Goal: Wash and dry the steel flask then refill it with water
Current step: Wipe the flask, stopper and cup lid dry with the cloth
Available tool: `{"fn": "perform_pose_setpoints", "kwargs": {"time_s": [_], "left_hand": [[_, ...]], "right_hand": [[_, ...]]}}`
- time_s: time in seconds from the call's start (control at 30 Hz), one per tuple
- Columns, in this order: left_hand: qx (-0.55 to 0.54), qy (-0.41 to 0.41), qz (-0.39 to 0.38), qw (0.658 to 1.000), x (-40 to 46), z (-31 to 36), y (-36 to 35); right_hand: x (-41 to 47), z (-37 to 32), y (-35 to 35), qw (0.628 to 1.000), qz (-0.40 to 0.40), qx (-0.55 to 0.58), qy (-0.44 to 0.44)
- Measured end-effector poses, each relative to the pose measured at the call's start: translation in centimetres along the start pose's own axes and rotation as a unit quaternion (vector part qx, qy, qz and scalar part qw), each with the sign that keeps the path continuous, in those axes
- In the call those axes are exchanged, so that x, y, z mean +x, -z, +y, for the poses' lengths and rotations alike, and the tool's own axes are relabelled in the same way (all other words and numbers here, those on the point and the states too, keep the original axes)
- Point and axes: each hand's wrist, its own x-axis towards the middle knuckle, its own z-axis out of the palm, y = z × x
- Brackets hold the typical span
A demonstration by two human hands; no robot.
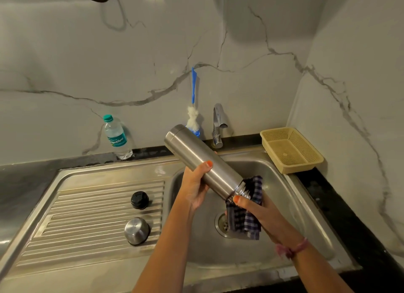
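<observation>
Drying stage, judged: left hand (194, 183) is gripping the flask (203, 161), tilted over the sink (290, 190); right hand (251, 207) is pinching a cloth (249, 218) at its mouth. Two caps (140, 200) are lying left of the sink; refilling is pending.

A woven tan plastic basket (291, 151) sits at the counter's right corner; a blue-handled bottle brush (193, 109) leans, seemingly, against the marble wall.

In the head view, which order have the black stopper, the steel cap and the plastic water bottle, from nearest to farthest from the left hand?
From the left hand:
1. Black stopper, on the drainboard to its left.
2. Steel cap, lower on the drainboard.
3. Plastic water bottle, on the counter by the wall.
</observation>
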Motion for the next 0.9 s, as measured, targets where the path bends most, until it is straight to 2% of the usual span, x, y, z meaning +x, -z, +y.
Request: {"fn": "perform_pose_setpoints", "kwargs": {"time_s": [0.1, 0.17, 0.2, 0.3, 0.33, 0.37, 0.43, 0.47, 0.57, 0.67, 0.8, 0.9], "left_hand": [[0.016, -0.005, 0.047, 0.999, -0.3, 0.4, -1.0], [0.013, 0.001, 0.094, 0.995, -0.4, 0.3, -1.8], [0.009, 0.007, 0.116, 0.993, -0.3, 0.2, -2.1], [-0.018, 0.032, 0.180, 0.983, 0.0, 0.2, -3.0], [-0.021, 0.036, 0.195, 0.980, 0.0, 0.3, -3.1], [-0.017, 0.037, 0.204, 0.978, 0.0, 0.3, -3.2], [0.007, 0.032, 0.213, 0.976, 0.2, 0.1, -3.3], [0.018, 0.030, 0.212, 0.977, 0.1, 0.1, -3.3], [0.018, 0.033, 0.189, 0.981, 0.1, 0.2, -3.3], [0.000, 0.037, 0.156, 0.987, 0.0, 0.7, -2.9], [0.002, 0.023, 0.091, 0.996, -0.2, 0.9, -2.3], [-0.019, 0.007, 0.023, 1.000, 0.1, 0.8, -1.8]], "right_hand": [[0.6, 0.4, 0.0, 0.985, 0.030, -0.169, 0.032], [0.9, 1.0, -0.2, 0.935, 0.066, -0.329, 0.115], [1.0, 1.3, -0.5, 0.893, 0.099, -0.413, 0.150], [0.8, 2.7, -1.3, 0.715, 0.201, -0.627, 0.236], [0.7, 3.0, -1.6, 0.677, 0.215, -0.654, 0.258], [0.7, 3.5, -1.7, 0.664, 0.219, -0.663, 0.268], [0.9, 4.0, -1.7, 0.678, 0.203, -0.657, 0.258], [1.1, 3.8, -1.7, 0.708, 0.190, -0.638, 0.235], [1.7, 1.7, -1.7, 0.837, 0.148, -0.517, 0.106], [2.6, 0.6, -0.6, 0.905, 0.084, -0.415, 0.046], [2.5, -0.8, 0.3, 0.972, -0.066, -0.224, -0.012], [1.6, -1.8, 0.3, 0.982, -0.156, -0.055, -0.096]]}}
